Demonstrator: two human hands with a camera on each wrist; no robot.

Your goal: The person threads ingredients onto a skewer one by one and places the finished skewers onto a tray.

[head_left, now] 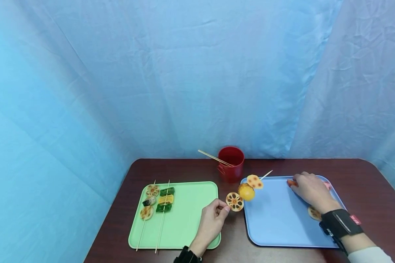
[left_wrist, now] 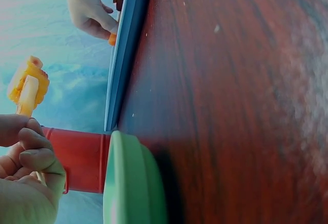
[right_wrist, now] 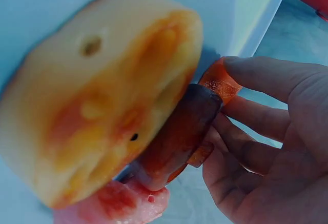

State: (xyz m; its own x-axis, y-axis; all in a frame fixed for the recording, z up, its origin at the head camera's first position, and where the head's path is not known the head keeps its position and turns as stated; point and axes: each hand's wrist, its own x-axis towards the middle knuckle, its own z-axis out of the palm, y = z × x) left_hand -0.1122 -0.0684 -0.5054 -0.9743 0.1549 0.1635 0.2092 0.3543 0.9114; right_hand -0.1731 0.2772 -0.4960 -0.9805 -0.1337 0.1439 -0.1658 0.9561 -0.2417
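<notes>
My left hand (head_left: pixel 214 219) pinches a food skewer near its lower end, above the gap between the trays. On it sit a lotus root slice (head_left: pixel 234 202), a yellow piece (head_left: pixel 246 191) that looks like corn in the left wrist view, and a pale browned slice (head_left: pixel 255 181). The bare stick tip (head_left: pixel 267 174) sticks out past them. Over the blue tray's far right, my right hand (head_left: pixel 311 190) pinches an orange piece (right_wrist: pixel 219 80) between thumb and fingers. Close by lie a brown piece (right_wrist: pixel 177 137), a pink piece (right_wrist: pixel 125 203) and another lotus root slice (right_wrist: pixel 102 96).
On the left, a green tray (head_left: pixel 191 233) bears two loaded skewers, one with green and yellow pieces (head_left: pixel 166 199). A red mug (head_left: pixel 231 168) with thin sticks (head_left: pixel 214 157) stands at the back. The blue tray (head_left: pixel 270 226) lies on the right of the dark table (head_left: pixel 230 252).
</notes>
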